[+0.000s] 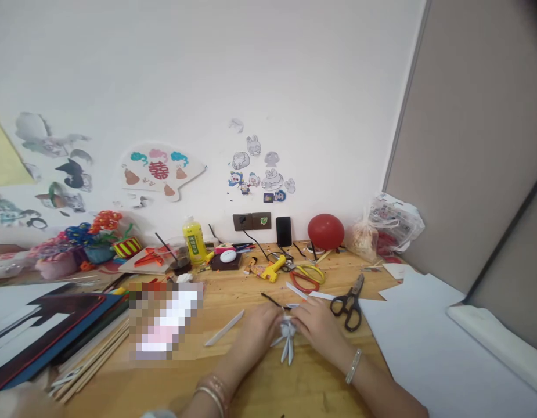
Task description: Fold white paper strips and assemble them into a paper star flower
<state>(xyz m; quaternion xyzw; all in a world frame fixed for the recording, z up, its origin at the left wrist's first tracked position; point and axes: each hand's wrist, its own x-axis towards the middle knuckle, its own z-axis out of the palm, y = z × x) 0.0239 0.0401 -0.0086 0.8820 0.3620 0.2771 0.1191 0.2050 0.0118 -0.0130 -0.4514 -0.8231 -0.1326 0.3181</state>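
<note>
Above the wooden tabletop, my left hand (265, 326) and my right hand (315, 322) come together with bent fingers. Between them they grip a small white folded paper piece (288, 330), pinched from both sides. Narrow pointed paper tips hang from its lower end toward me. My fingers hide its upper part. A loose white paper strip (225, 328) lies left of my left hand. Just beyond my right hand is another white strip (296, 289). Black-handled scissors (349, 303) rest to the right of that hand.
Behind my hands lie a yellow glue gun (270, 270) and red-and-yellow scissors (309, 277). A red balloon (326, 231) and a phone (284, 231) stand by the wall. Wooden sticks (98, 357) lie left; large white sheets (429, 342) cover the right side. A yellow bottle (194, 239) stands back left.
</note>
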